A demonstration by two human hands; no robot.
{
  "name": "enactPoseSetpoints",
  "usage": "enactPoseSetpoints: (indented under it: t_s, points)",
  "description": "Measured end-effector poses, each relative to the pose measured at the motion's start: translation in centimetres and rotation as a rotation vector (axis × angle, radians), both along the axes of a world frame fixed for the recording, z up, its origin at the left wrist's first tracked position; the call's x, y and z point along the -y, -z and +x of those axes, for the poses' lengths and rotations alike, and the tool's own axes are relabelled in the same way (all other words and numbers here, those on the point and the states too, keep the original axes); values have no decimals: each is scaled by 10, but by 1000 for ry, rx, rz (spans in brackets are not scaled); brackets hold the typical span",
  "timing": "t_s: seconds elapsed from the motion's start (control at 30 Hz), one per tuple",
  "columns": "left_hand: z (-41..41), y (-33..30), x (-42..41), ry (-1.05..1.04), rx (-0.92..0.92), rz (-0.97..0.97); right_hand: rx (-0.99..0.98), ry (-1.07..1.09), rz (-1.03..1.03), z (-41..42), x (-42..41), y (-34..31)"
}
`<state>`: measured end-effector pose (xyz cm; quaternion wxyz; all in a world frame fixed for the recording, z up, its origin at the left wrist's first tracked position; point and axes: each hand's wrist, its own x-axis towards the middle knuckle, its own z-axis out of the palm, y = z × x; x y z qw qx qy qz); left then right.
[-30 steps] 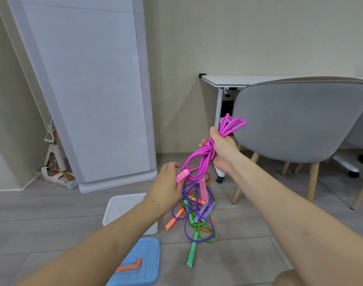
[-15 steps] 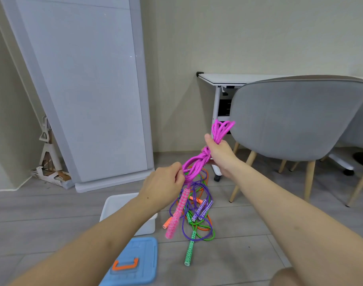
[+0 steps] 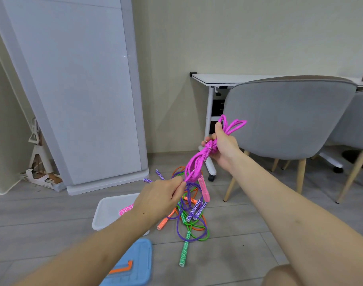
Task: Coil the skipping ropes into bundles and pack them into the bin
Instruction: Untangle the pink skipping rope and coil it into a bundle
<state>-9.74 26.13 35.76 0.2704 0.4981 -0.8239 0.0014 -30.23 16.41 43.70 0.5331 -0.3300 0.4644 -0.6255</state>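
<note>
Pink skipping rope (image 3: 199,164): coiled into a bundle, held in the air between both hands, above the floor pile. Loops fan out above the right hand; one pink handle (image 3: 204,187) hangs down from the bundle.

Right hand (image 3: 224,147): raised, fingers curled round the upper part of the pink bundle.

Left hand (image 3: 162,197): lower and nearer the camera, fingers pinching the lower end of the pink strands. A second pink patterned handle (image 3: 126,209) shows just left of this wrist, over the bin; whether it lies inside cannot be told.

Loose ropes (image 3: 189,215): purple, green and orange, tangled in a pile on the floor, just right of the bin. A green handle (image 3: 184,253) sticks out toward the camera; an orange handle (image 3: 166,220) lies at the pile's left edge.

Bin (image 3: 106,213): white, open, on the floor below the left forearm.

Lid (image 3: 133,265): blue with an orange clasp, flat on the floor, near the bin on the camera side.

Surroundings: grey chair (image 3: 287,120) at right; white bench (image 3: 217,79) behind it; tall white panel (image 3: 73,89) leaning at left.
</note>
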Motion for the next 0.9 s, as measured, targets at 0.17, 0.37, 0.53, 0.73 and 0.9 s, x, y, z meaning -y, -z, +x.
enactPoseSetpoints:
  t_s: [0.17,0.37,0.53,0.73,0.9]
  points:
    - [-15,16,-6,52,-151,171,222,14,42,-3,0,-3]
    - [-36,17,-11,86,-564,380,438,-153,52,11,-11,-16]
    - [-28,9,-9,100,-755,566,546,-248,64,19,-14,-18]
    - [-23,6,-6,122,-791,675,387,-318,28,20,-17,-23]
    - [-13,8,-4,90,-577,613,207,-314,102,7,-15,-15]
